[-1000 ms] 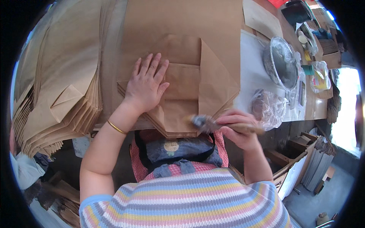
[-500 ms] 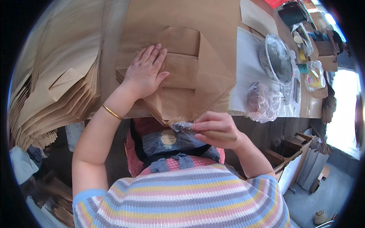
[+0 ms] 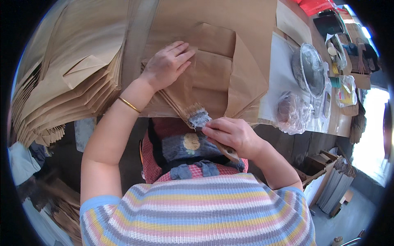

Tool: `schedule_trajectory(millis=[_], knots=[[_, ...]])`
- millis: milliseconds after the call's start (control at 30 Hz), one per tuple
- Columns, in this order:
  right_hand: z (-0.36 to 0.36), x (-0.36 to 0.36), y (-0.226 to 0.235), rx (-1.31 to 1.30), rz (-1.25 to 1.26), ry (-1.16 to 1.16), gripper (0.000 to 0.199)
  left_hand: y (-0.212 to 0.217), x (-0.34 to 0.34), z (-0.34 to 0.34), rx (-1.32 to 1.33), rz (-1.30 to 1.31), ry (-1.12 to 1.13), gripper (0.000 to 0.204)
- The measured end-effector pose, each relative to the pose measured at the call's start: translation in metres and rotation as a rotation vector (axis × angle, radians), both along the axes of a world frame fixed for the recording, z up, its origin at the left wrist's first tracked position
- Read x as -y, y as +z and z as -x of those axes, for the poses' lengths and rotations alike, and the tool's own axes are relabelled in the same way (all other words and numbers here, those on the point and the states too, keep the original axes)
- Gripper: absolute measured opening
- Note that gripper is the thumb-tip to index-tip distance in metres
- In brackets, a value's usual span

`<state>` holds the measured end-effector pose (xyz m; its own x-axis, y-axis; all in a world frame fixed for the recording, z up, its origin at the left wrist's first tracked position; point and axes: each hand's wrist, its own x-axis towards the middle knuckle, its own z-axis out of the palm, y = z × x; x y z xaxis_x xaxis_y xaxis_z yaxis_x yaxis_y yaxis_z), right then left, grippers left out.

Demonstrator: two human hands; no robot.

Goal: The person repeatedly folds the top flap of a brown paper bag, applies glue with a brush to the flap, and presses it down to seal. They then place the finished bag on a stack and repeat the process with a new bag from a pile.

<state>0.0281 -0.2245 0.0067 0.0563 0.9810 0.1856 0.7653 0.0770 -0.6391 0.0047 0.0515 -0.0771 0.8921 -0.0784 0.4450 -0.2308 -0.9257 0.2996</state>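
right hand (image 3: 234, 136) grips the brush (image 3: 200, 119), fingers hiding mid-handle; bristles at the near left edge of the folded paper bag (image 3: 248, 84), contact i can't confirm. left hand (image 3: 168, 66) rests on it, fingers loosely extended; bag's far end cut off

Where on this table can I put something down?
Try the flat white sheet between the big brown folded paper and, on the right, the round grey basin and crumpled clear plastic bag. A narrower bare strip runs between the folded paper and the fanned brown paper stack at left. Right of the basin it's crowded.
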Motion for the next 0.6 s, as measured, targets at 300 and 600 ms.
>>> schedule_trajectory(millis=[300, 600], knots=[[0.004, 0.052, 0.034, 0.037, 0.016, -0.288, 0.023, 0.002, 0.003, -0.001, -0.023, -0.071, 0.01, 0.029], [-0.005, 0.03, 0.013, -0.348, -0.038, -0.223, 0.017, 0.007, 0.003, -0.002, -0.047, -0.04, -0.021, 0.03]])
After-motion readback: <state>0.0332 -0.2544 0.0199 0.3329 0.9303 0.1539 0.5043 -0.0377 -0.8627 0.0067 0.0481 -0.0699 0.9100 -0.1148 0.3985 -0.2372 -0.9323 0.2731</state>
